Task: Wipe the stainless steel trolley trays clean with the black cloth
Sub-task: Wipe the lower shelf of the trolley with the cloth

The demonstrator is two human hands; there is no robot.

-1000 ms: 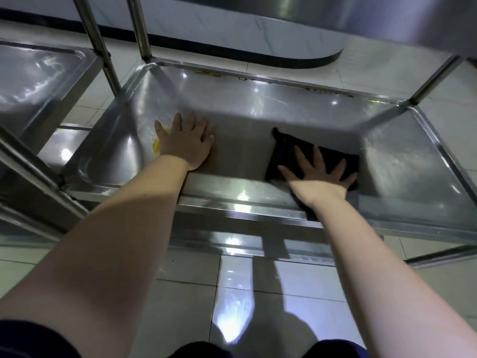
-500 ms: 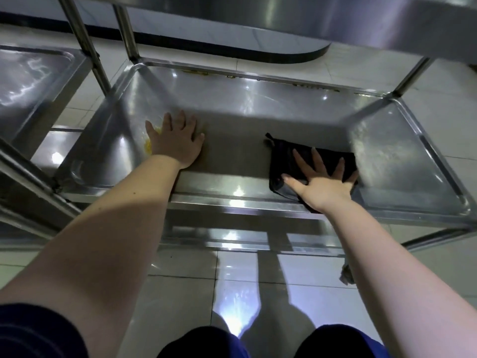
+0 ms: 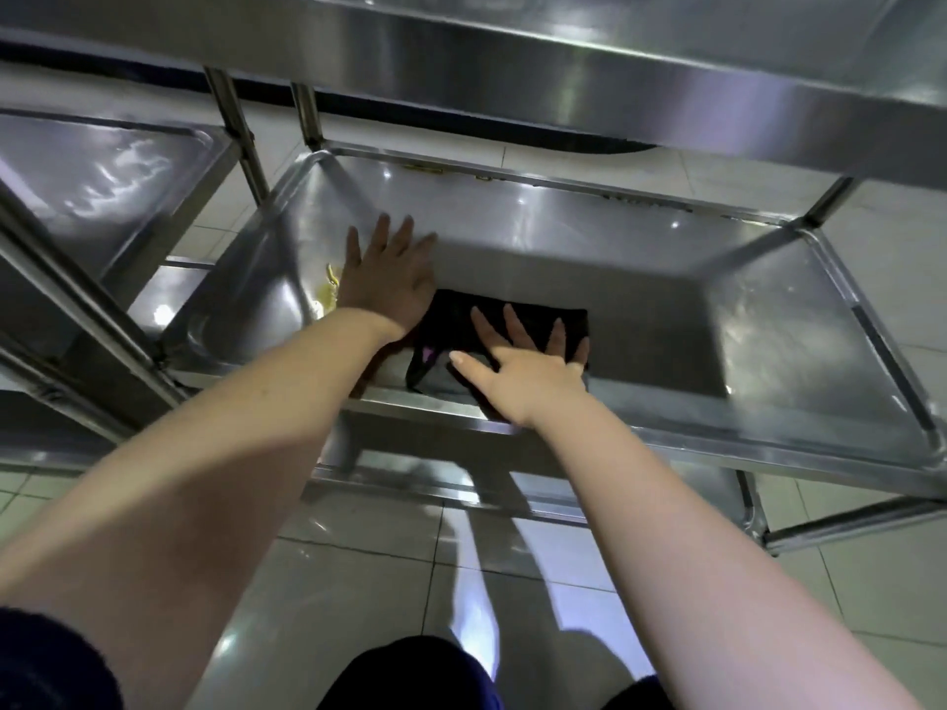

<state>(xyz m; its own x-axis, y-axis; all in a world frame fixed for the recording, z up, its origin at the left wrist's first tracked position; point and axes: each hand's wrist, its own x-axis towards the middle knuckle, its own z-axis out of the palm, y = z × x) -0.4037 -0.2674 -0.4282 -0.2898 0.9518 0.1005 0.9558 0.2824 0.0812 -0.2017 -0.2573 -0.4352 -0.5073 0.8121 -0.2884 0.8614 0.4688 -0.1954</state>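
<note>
shiny steel tray (image 3: 768, 320), right hand (image 3: 533, 368) flat on dark limp cloth (image 3: 456, 320)

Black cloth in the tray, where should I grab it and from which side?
On the black cloth, probably the rumpled near-left corner, which seems to lift off the tray; pinch it from above. The rest lies flat under the right hand.

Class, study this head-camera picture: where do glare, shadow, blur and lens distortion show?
Head view: glare spots dot the tray and the floor tiles; a broad shadow covers the tray's middle, darkening the left hand and black cloth, while the right hand is lit brighter; the left hand's fingers look slightly blurred; the wide-angle lens bows the tray's rim and stretches both forearms.
</note>
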